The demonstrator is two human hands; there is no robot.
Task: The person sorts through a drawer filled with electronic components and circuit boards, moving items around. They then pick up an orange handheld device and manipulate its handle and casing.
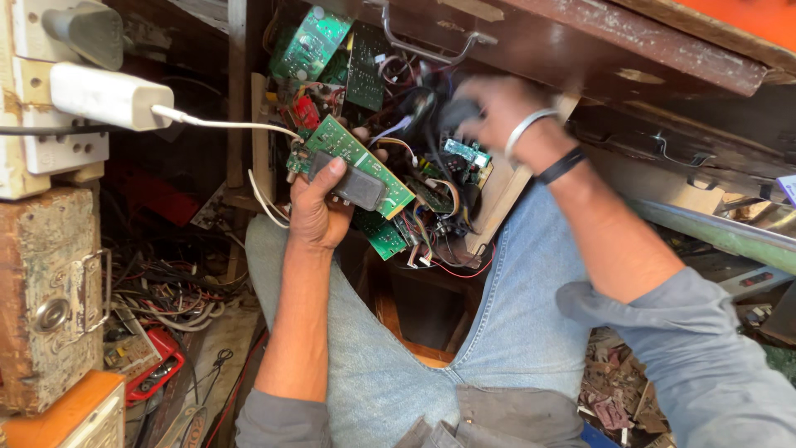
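The left hand [319, 211] has its fingers [335, 170] clamped round a green circuit board [356, 162] with a dark block component on it, held up in front of an open drawer [489, 195]. The right hand [489, 112], blurred, reaches into the drawer's tangle of boards and wires [431, 207]; whether its fingers grip anything cannot be told. Judging from this, keeping the held board clear of snagging wires would help.

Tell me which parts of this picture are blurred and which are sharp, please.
In the head view, the right hand is smeared by motion blur inside the open wooden drawer; the left hand and its green rectangular circuit board are sharp.
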